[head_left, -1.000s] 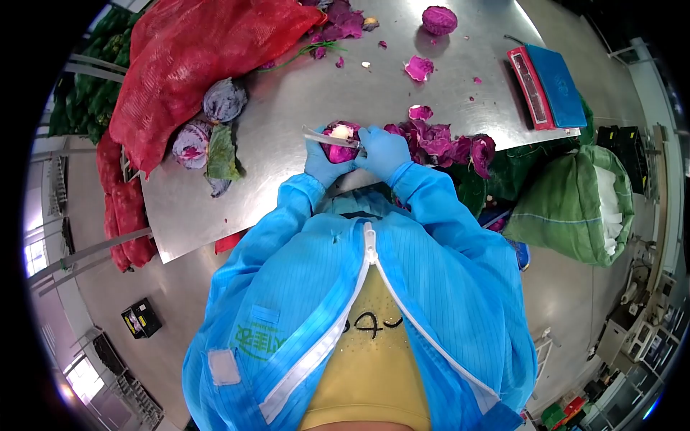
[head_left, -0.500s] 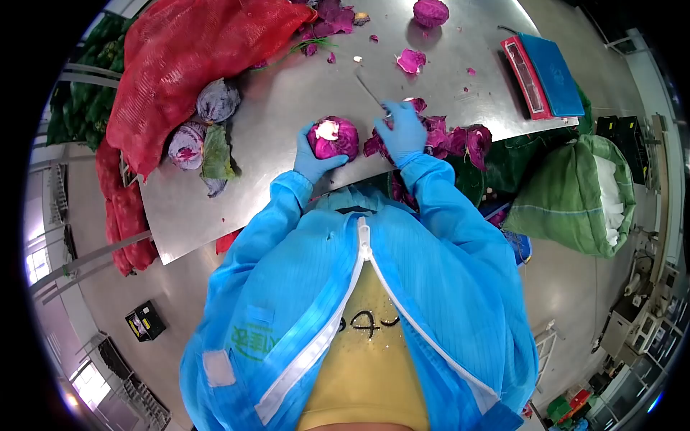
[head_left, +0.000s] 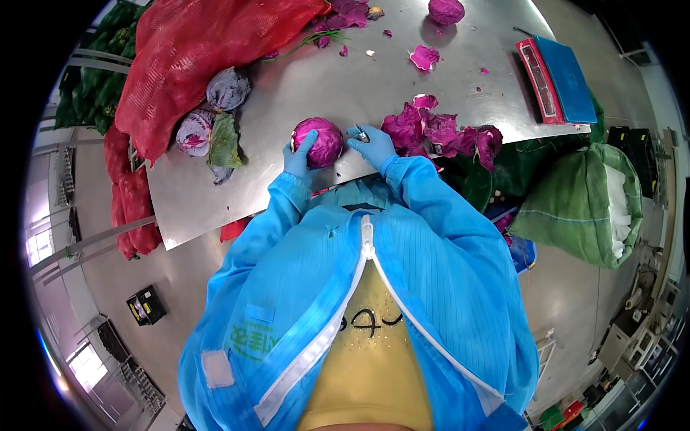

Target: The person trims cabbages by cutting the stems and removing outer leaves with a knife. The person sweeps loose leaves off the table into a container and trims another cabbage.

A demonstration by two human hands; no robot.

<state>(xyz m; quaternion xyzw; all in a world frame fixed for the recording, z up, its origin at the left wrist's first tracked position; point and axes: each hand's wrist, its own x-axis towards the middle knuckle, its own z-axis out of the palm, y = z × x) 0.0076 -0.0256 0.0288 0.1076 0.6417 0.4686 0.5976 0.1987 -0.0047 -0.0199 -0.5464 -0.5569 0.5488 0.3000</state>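
A trimmed red cabbage (head_left: 320, 142) rests on the steel table close to its front edge. My left hand (head_left: 297, 158), in a blue glove, grips it from the left side with the thumb over its face. Just right of the cabbage, my gloved right hand (head_left: 374, 149) is closed around a knife (head_left: 362, 135); only a small metal part shows and the blade cannot be made out. Peeled purple cabbage leaves (head_left: 440, 131) lie in a heap beyond that hand, to its right.
A large red mesh sack (head_left: 205, 68) fills the table's left side, with two untrimmed cabbages (head_left: 228, 89) beside it. Another cabbage (head_left: 446, 10) sits at the back. A blue-and-red box-like object (head_left: 564, 79) stands at the right. Beyond the edge is a green sack (head_left: 575, 208).
My right hand has drawn left from the leaf heap toward the cabbage, and the knife's long blade is no longer visible. The cabbage has turned; its pale cut patch now faces away.
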